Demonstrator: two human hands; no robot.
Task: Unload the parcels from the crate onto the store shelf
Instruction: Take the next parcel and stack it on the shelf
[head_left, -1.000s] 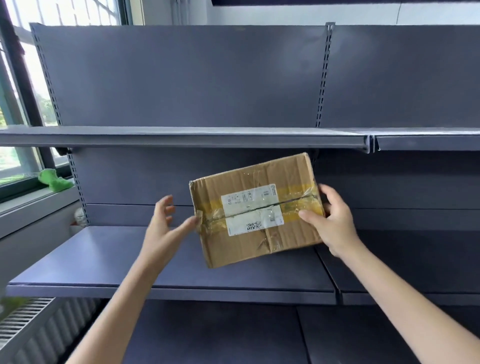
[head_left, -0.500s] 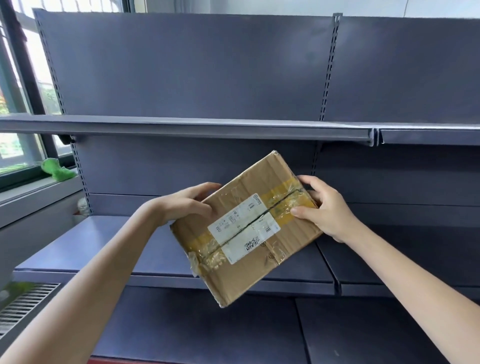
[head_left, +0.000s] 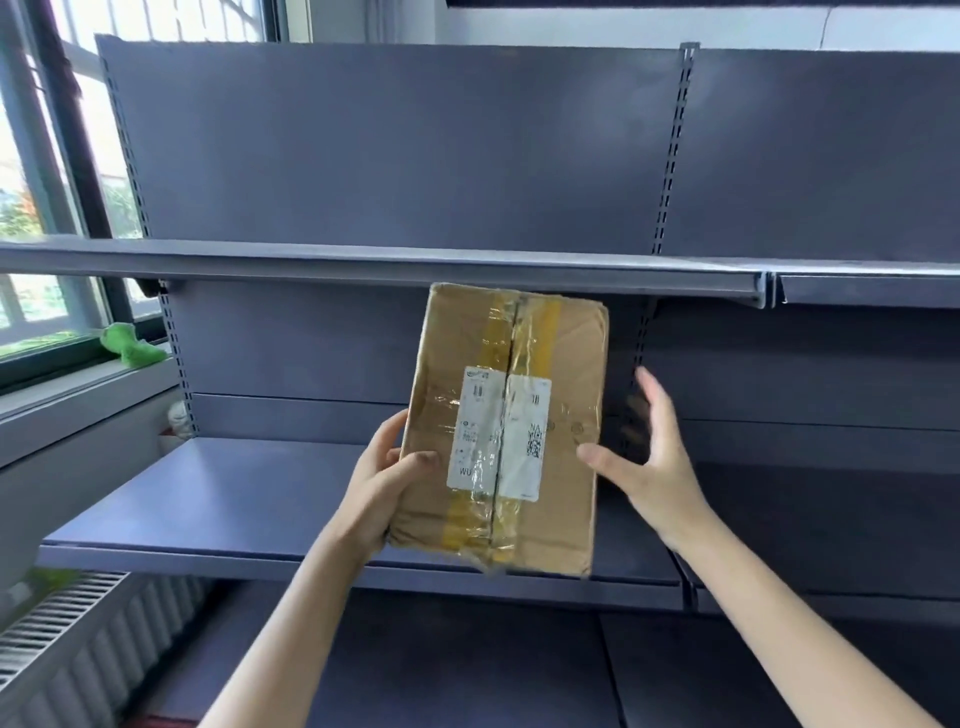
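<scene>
A brown cardboard parcel (head_left: 561, 374) with yellow tape and a white label stands upright on its short end, in front of the middle shelf (head_left: 234, 499) of a dark grey store shelf unit. My left hand (head_left: 384, 488) grips its lower left edge, thumb across the front. At the parcel's right side my right hand (head_left: 649, 462) is spread with straight fingers, the thumb tip near the right edge and the fingers apart from the box. The parcel's bottom edge hangs over the shelf's front lip. No crate is in view.
An upper shelf (head_left: 363, 265) runs just above the parcel's top. A lower shelf (head_left: 441, 670) lies below. At the left are a window, a sill with a green object (head_left: 130, 345) and a radiator (head_left: 57, 639). A slotted upright (head_left: 641, 364) stands right of the parcel.
The parcel has turned from lying tilted to standing upright. My left hand shifted to its lower left edge and grips it; my right hand has let go and opened beside it.
</scene>
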